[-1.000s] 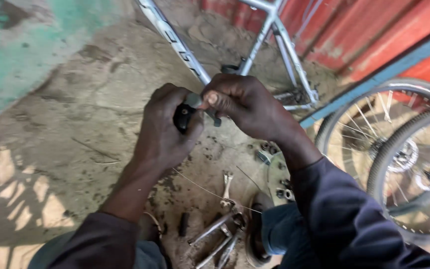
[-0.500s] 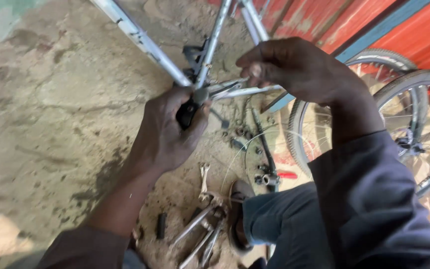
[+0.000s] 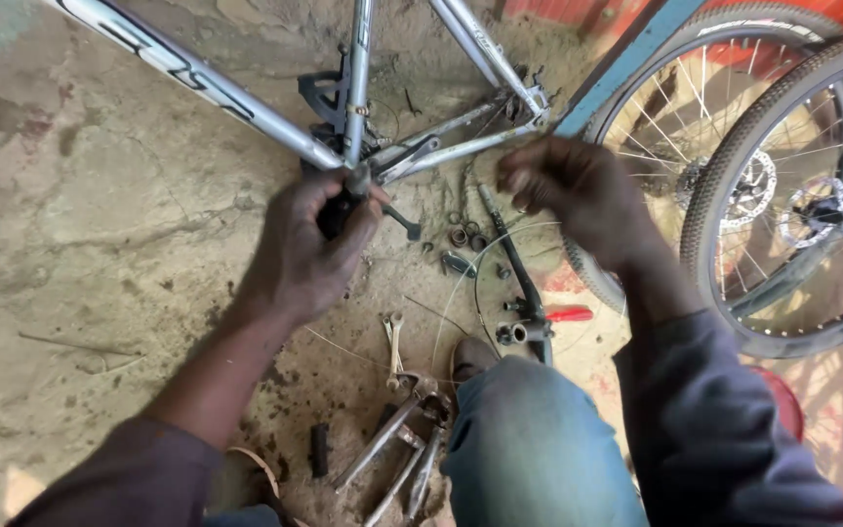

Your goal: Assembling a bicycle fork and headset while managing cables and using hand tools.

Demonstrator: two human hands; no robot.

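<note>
My left hand (image 3: 309, 244) is wrapped around a small dark part (image 3: 339, 205) held just below the bottom bracket of a silver bicycle frame (image 3: 236, 102). My right hand (image 3: 578, 195) hovers to the right with its fingers curled, above a cluster of small metal rings and bolts (image 3: 461, 239) on the ground. Whether it pinches something small is hidden by blur. A thin cable (image 3: 461, 293) loops across the dirt between the hands.
Two spoked wheels (image 3: 792, 185) lean at the right against a red wall with a blue strip. Wrenches and pliers (image 3: 402, 429) lie on the sandy concrete by my knee (image 3: 529, 439). A red-handled tool (image 3: 563, 314) and a long black tool (image 3: 514, 263) lie nearby.
My right hand has let go of the part and swung away to the right, then lowered toward the small parts. The left hand kept its hold. The view shifted toward the frame.
</note>
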